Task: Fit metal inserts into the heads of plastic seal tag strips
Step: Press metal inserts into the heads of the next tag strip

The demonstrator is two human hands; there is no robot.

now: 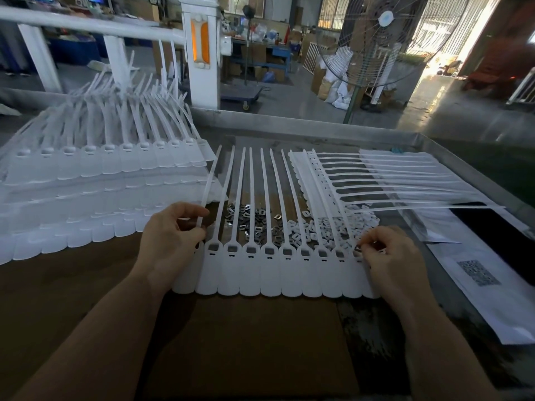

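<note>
Sheet of joined white seal tag strips (278, 273): laid flat on the brown bench (86, 299) between the two hands, flags toward the person, tails running away up the bench in a slight fan. Long axis of each strip runs near to far. A dark square is seen in most heads (269, 250) along the row; whether each is a seated insert cannot be told.

Left hand (170, 241): the leftmost tail (208, 186) is pinched between thumb and fingers, lifted and tilted. The leftmost head is hidden behind this hand.

Right hand (393, 256): fingers curled at the rightmost heads, a small dark piece (358, 248) pinched at the fingertips. The end of the sheet is covered by the hand.

Loose metal inserts (249, 217): heaped on the bench beneath the tails. Small white plastic pieces (327, 230): heaped just to their right, partly covered.

Stacked sheets of strips (95, 180): left side, tails curving upward. A further sheet (376, 180): right, tails pointing right.

Printed paper (480, 282): right edge, print blurred. Bench bounded by a metal rim (289, 124).

Room: a workshop floor, a standing fan (376, 41), white railing (86, 24), boxes and sacks, all soft in focus.
</note>
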